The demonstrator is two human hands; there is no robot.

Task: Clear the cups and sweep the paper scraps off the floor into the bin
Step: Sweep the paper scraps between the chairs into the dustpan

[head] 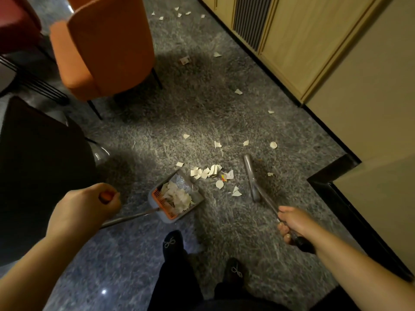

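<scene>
My left hand [89,207] grips the orange-tipped end of a long metal handle that leads to a grey dustpan [176,196] on the floor. The dustpan holds a heap of white paper scraps. Just beyond its open edge lies a cluster of paper scraps [211,172]. My right hand [292,223] grips the handle of a broom [252,178], whose grey head stands on the floor to the right of that cluster. More scraps are scattered farther off across the speckled grey floor [202,104]. No cups or bin are in view.
An orange chair [107,48] stands at the upper left with thin dark legs. A dark chair back [40,171] is close on the left. Beige cabinets with a black baseboard [336,140] run along the right. My two dark shoes [173,243] stand below the dustpan.
</scene>
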